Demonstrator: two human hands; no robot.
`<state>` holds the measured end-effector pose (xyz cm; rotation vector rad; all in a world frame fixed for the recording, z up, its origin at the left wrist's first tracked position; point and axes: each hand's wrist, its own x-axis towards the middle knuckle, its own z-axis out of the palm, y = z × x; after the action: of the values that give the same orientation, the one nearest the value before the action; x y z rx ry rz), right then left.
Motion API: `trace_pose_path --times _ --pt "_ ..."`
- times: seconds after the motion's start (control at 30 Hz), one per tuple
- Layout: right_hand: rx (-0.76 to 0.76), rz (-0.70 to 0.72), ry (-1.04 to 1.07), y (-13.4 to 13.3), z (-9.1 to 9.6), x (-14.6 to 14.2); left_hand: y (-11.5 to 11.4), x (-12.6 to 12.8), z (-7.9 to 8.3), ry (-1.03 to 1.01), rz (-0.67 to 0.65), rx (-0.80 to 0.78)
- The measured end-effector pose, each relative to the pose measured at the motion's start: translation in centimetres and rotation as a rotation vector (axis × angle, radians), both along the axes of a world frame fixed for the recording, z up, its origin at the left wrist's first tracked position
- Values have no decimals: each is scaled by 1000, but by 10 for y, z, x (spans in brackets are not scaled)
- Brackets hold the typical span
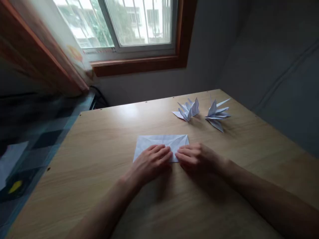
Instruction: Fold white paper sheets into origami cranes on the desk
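A white sheet of paper (152,141), folded into a wide rectangle with diagonal creases, lies flat on the wooden table (104,139). My left hand (154,159) rests over its near edge, left of the middle, fingers together and bent down onto the paper. At the near right corner, my right hand (194,156) has its curled fingers on the same edge. A small gap separates the fingertips of the two hands. Both thumbs are hidden, as is part of the paper's near edge.
Two spiky folded-paper pieces, a left one (187,111) and a right one (217,114), stand towards the table's far right corner. Beyond the far edge are a wall and a window (144,49). A dark checked surface (32,149) with a white sheet (12,162) lies to the left.
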<state>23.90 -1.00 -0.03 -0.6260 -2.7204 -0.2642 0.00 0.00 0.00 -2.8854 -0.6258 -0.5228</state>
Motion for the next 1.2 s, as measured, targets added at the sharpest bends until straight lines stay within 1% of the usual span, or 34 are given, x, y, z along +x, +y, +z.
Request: trace_pose_path --times 0.1,0.17,0.3,0.37,0.5,0.63,0.73,0.8,0.87,0.93,1.0,1.07,1.13,1.2 --pt "14 28 -29 -4 2 -2 -5 3 1 60 19 9" --pt "49 48 -31 -7 1 -4 -8 5 2 87 5 17" --pt "126 88 22 -9 0 -8 -10 6 4 110 -9 22" --pt "117 102 74 -7 -1 -8 -10 5 4 105 13 21" --pt "26 103 182 2 -4 -5 -8 2 4 53 74 26" --pt "-22 20 188 9 -7 0 -5 -1 5 24 130 -14" --pt "-28 -24 193 10 -9 0 -5 -1 7 -3 120 -60" --pt "-49 -33 235 10 -10 -1 -5 -1 7 -33 105 -74" --pt "-88 -64 321 9 -13 -3 -4 -2 5 -81 107 -68" --pt "-152 -136 422 9 -16 -4 -3 -2 2 -160 132 -67" --pt "-241 -256 499 10 -17 -6 -2 -2 -1 -249 176 -91" --pt "-321 -366 542 11 -17 -6 -1 -2 -3 -298 217 -124" --pt "-351 -423 543 12 -16 -7 -1 -1 -3 -259 247 -124" --pt "-332 -438 480 13 -16 -8 -1 0 -2 -164 289 -85"
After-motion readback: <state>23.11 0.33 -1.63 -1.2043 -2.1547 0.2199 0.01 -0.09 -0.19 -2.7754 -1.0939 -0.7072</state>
